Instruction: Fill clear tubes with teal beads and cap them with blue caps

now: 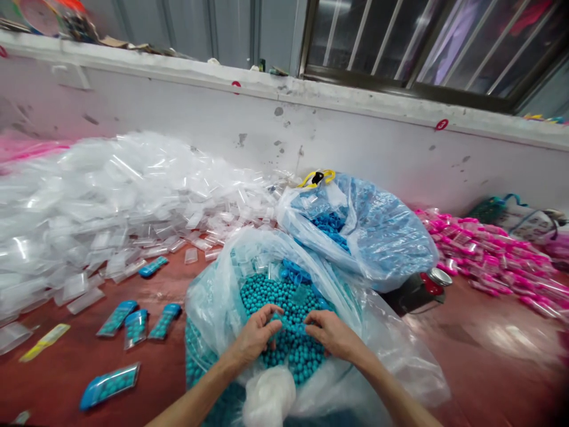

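A clear plastic bag (208,270) sits in front of me, its mouth spread wide and full of small round teal beads (271,290). My left hand (258,337) is over the near left part of the beads, thumb and forefinger apart. Facing it, my right hand (332,333) hovers at the right with loosely curled fingers. I see nothing held in either hand; the undersides of the fingers are hidden. Blue plastic caps (297,274) and some clear cases (262,265) lie on the far side of the beads. A knotted white bundle of plastic (270,394) bulges between my forearms.
A large heap of clear plastic cases (133,190) covers the left back. Several bead-filled cases with blue caps (113,384) lie on the red table (166,376). Behind stands a bag of blue parts (386,231). To the right are a dark jar (420,290) and pink-capped cases (493,249).
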{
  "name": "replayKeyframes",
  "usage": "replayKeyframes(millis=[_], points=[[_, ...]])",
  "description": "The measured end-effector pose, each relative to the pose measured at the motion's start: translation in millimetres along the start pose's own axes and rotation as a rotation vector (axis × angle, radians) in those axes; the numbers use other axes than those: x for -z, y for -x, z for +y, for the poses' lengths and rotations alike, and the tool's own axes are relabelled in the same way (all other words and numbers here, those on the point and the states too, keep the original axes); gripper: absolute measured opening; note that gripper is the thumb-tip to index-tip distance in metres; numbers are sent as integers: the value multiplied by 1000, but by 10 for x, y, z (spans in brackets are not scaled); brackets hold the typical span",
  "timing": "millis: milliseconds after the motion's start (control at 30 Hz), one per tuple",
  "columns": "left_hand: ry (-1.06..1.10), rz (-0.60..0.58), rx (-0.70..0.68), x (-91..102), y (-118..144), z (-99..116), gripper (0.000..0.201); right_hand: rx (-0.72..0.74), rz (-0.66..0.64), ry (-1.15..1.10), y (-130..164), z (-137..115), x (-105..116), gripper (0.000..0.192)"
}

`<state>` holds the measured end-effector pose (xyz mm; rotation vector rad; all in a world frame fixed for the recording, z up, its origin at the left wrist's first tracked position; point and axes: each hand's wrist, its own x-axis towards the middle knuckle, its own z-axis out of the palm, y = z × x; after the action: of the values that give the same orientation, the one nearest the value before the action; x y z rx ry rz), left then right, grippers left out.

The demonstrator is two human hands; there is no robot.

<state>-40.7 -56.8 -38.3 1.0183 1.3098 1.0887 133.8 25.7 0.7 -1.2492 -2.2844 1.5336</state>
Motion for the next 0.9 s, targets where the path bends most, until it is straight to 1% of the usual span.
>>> replayKeyframes(millis=[33,100,167,200,267,333,400,433,467,533,633,700,800,900], points=[[1,3,3,-4,-6,16,29,-24,5,-36,6,5,20,7],[-2,2,9,-22,-15,46,28,-52,8,-196,-1,-11,13,13],[2,-6,-2,-44,-16,62,27,-48,0,-349,-32,-45,-42,19],[4,-8,-18,-50,-13,64,27,-37,1,-391,-50,-59,-73,20],[-2,-9,-63,-50,-3,57,27,-27,6,-395,-79,-69,-112,18],[-17,2,-85,-34,11,48,27,-41,2,-315,-83,-51,-102,12],[-17,19,-69,-17,19,49,29,-60,-9,-248,-65,-30,-61,10],[-10,25,-55,-14,20,55,30,-63,-13,-258,-53,-28,-42,11],[2,28,-43,-16,19,64,31,-61,-19,-308,-42,-34,-33,13],[32,22,-41,-37,8,83,32,-48,-39,-481,-31,-69,-49,21],[92,21,-60,-88,-14,97,36,-27,-69,-693,-44,-138,-133,33],[128,30,-71,-118,-23,90,38,-39,-68,-768,-58,-168,-179,36],[153,29,-86,-143,-21,68,39,-79,-82,-858,-66,-177,-191,37],[140,11,-92,-149,-7,50,41,-105,-105,-878,-62,-163,-172,36]])
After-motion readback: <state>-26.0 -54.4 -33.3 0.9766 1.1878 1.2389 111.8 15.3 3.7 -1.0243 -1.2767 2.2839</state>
